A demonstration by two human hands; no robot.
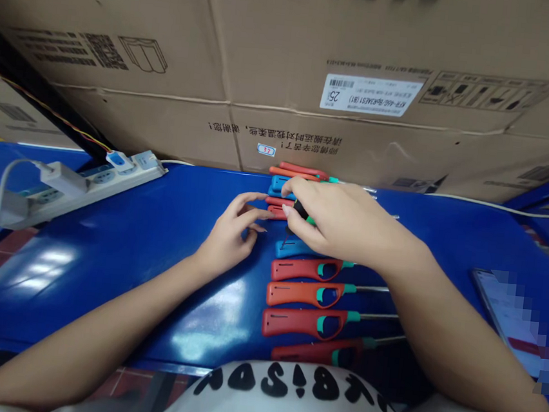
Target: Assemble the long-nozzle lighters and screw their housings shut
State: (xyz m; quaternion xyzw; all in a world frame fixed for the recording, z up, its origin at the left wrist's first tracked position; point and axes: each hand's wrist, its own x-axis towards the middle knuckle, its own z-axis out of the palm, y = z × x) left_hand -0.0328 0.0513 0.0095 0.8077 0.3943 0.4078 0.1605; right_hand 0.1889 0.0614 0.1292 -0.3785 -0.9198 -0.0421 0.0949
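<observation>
Several long-necked lighters lie in a column on the blue table, handles to the left and metal tubes to the right. Nearest me are a red lighter, another red one and an orange one. My right hand reaches over the upper part of the column, fingers curled at a red lighter and partly hiding it. My left hand has its fingers apart, the tips at the left ends of the red handles. A blue lighter lies just below my right hand.
Cardboard boxes stand behind the blue table. At the left lies a white power strip with plugs and cables. A phone, partly pixelated, lies at the right.
</observation>
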